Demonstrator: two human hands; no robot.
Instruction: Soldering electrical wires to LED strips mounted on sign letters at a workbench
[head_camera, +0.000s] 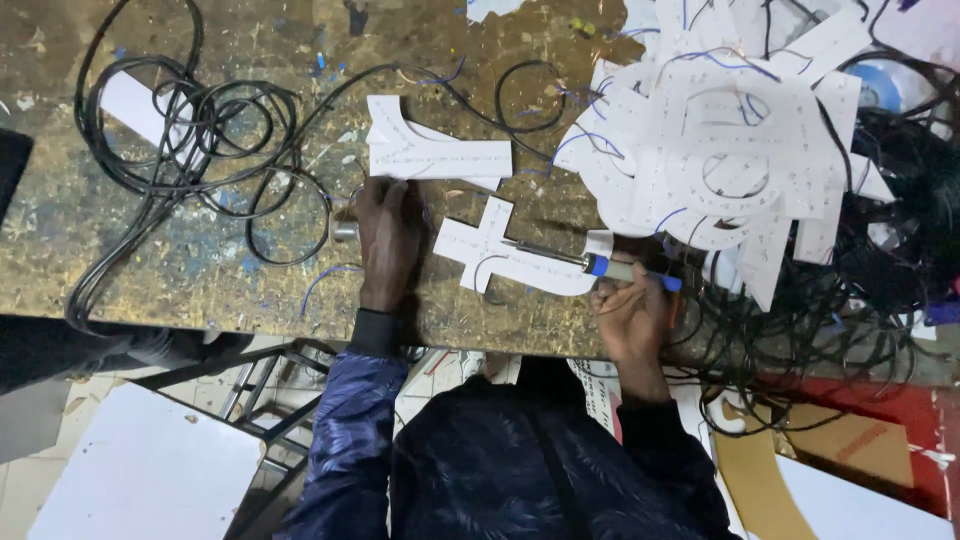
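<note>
A scarred, paint-flecked workbench fills the upper frame, black cable coiled upper left and white cutouts heaped upper right, while the left hand lies flat beside the white letter piece at centre and the right hand grips a soldering iron over it.

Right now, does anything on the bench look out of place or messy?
Yes: black cables sprawl in loose tangles across the scarred workbench, and white cutout pieces lie heaped, overlapping, at the far right. Nothing looks spilled.
</note>
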